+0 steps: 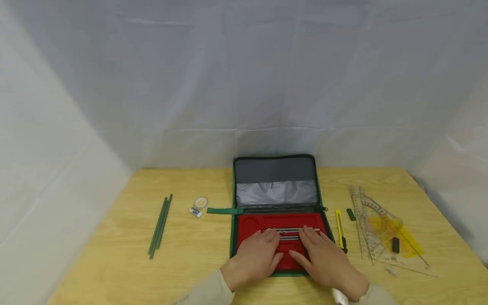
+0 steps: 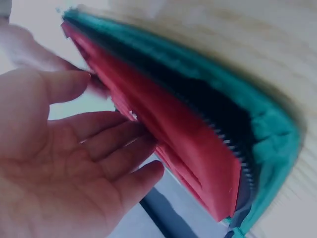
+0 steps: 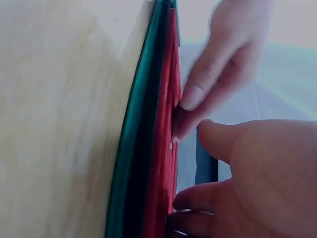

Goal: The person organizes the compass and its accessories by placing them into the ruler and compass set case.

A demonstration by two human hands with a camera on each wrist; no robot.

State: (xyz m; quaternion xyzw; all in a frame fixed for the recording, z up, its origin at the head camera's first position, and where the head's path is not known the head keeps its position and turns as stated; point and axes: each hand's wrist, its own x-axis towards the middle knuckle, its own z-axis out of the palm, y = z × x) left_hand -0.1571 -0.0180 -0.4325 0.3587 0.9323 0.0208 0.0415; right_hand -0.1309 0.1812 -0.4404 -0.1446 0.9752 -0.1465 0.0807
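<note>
Hands lay flat on the red tray (image 1: 251, 223) of the open green case (image 1: 275, 169), mid-tabletop by the near edge: left hand (image 1: 256, 255) and right hand (image 1: 324, 259), fingers straight and loosely spread, touched the metal instruments (image 1: 291, 232).

Both hands are bare, without gloves, rings or a watch. The left hand (image 1: 256, 256) comes out of a long beige sleeve (image 1: 207, 292) with a plain cuff at the wrist. The right hand (image 1: 329, 262) wears the same beige sleeve (image 1: 381, 295), with something pale and shiny (image 1: 339, 296) at that wrist.
</note>
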